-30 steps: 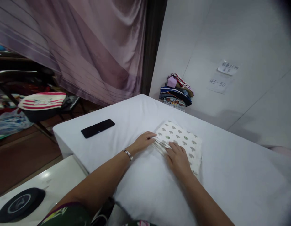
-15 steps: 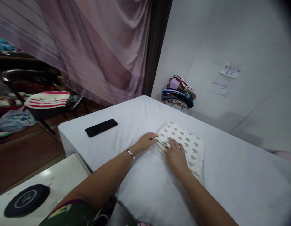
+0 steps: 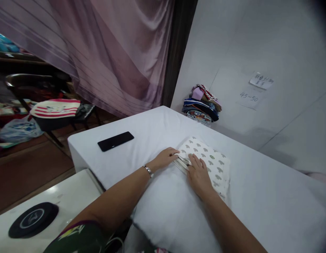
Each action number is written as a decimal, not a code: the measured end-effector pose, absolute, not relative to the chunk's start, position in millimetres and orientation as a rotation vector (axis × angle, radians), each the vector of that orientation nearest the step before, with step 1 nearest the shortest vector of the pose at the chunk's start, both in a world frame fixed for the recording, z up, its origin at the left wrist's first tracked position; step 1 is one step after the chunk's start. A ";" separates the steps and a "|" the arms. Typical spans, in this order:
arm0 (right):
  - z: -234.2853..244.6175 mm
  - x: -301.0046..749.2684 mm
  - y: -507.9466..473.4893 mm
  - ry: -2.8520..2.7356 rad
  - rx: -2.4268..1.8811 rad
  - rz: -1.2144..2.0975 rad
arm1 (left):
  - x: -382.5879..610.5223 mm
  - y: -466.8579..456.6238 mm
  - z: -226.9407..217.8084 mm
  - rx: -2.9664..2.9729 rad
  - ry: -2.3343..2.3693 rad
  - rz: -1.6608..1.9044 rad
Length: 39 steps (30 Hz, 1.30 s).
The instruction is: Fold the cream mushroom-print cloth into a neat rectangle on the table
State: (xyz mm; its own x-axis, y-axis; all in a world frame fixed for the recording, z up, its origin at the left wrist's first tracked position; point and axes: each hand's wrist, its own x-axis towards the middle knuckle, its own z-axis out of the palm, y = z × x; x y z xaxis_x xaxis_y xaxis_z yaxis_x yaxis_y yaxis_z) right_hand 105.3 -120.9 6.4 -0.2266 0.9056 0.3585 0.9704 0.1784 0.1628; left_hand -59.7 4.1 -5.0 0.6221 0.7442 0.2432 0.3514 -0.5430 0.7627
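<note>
A folded white cloth (image 3: 220, 163) with grey, mushroom-like prints and a small green mark lies on the white-covered table (image 3: 260, 196). At its near left corner, my left hand (image 3: 166, 157) is closed, thumb and fingers pinching the layered edge. My right hand (image 3: 201, 179) bends its fingers over the near edge, close beside the left, and grips the layers there; its thumb is mostly hidden. Several stacked layers show between the two hands.
A black phone (image 3: 116, 141) lies on the table's left part. Folded clothes (image 3: 201, 105) are piled by the wall. A round black object (image 3: 33, 220) sits on a pale surface at lower left. Behind hang a pinkish curtain (image 3: 121, 52) and a chair holding a striped item (image 3: 56, 108).
The view has shifted slightly. Both hands stay at the cloth's near edge, and the folded layers between them have changed shape a little.
</note>
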 end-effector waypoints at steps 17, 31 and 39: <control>1.4 114.6 -136.2 -2.228 -1.729 -0.414 | -61.1 -2.3 -7.2 2.312 0.826 0.820; -5.5 156.7 -158.6 -2.226 -1.642 -0.484 | -54.2 -7.5 -4.3 2.743 0.537 0.924; -24.2 162.9 -161.6 -2.308 -1.650 -0.398 | -51.7 -11.2 -5.9 2.706 0.640 0.857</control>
State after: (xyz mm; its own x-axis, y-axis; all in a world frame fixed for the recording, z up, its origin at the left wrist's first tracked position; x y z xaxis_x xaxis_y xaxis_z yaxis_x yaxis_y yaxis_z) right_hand 162.9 -161.6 -24.2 -0.3108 0.8725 0.3771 0.9484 0.3111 0.0618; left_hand -51.7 -11.2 -5.9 0.7334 0.4709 0.4902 0.3357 -0.8780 0.3411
